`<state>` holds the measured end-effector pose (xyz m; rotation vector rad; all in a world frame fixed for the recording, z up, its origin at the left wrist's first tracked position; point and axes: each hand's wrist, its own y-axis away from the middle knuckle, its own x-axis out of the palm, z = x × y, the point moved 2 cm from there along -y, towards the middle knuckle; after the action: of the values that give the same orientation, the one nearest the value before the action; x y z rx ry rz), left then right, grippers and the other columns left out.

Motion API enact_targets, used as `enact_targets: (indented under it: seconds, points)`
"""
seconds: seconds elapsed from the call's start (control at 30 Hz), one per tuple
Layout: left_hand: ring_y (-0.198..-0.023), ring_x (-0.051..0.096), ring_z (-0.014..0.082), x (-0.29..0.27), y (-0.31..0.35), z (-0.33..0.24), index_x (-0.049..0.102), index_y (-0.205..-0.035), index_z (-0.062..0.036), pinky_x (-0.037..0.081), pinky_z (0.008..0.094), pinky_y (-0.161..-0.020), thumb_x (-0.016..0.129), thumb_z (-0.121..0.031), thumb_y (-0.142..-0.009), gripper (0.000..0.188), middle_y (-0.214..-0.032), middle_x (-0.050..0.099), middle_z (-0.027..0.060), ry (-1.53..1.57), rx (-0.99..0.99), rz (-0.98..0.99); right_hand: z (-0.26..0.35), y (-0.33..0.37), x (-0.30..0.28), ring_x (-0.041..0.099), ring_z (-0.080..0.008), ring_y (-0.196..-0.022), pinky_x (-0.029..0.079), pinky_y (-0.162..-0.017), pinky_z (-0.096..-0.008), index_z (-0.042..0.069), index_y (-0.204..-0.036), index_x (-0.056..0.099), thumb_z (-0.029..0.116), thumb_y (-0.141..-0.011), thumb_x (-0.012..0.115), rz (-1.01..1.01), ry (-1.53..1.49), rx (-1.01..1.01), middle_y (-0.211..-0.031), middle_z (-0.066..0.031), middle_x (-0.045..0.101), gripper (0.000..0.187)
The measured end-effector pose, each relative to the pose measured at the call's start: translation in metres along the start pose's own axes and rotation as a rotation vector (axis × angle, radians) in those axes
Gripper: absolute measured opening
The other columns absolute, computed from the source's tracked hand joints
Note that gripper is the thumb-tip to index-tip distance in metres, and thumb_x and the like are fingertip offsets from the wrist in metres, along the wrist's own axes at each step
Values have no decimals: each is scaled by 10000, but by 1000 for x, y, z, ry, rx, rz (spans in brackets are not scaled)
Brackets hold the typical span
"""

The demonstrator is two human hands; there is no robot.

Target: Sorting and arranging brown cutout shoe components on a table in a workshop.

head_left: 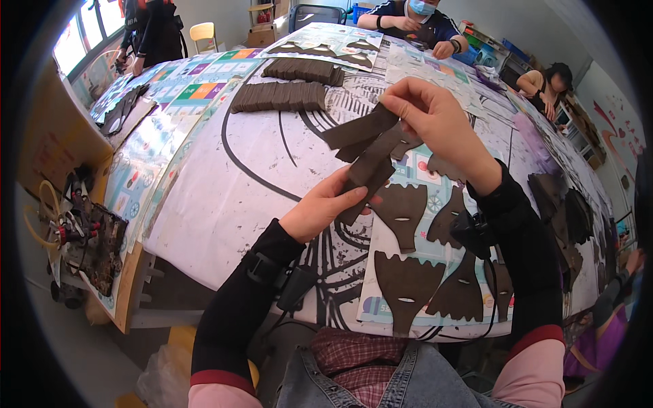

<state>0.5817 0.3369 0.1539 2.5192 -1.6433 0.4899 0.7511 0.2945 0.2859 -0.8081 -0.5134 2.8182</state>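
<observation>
Above the table, my left hand is closed on a few dark brown flat strips, thumb pressed on top. My right hand, higher and to the right, pinches the upper end of another dark strip between thumb and fingers. The strips overlap, so their exact number is hard to tell. Under my hands lies a printed light-blue board bearing several dark brown cut pieces with scalloped edges and small slits. Their material looks like leather or thin foam.
Two rows of stacked dark strips lie farther back. Another board with dark pieces is behind them. A hose-fitted tool stands at the left edge. Dark pieces are heaped right. Co-workers are around the table.
</observation>
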Motion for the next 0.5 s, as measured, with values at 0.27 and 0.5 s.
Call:
enact_targets:
  seconds: [0.27,0.5]
  points:
    - [-1062,546,150,-3,-2,1,316,-1386,-51,454,299,-863,511,-209,-941,511,-1281,499,62,-2,-62,33,1,4,4,529,-54,-602,445,-567,-200,10,-943,611,200,-888,607,49,-149,102,-755,-1,591,198]
    - [-1080,544,187,-1,0,-5,339,-1363,-31,456,321,-876,471,-221,-951,472,-1298,483,99,201,23,19,5,16,-3,542,-55,-682,443,-641,-187,19,-942,611,209,-881,623,190,-272,113,-799,7,597,200]
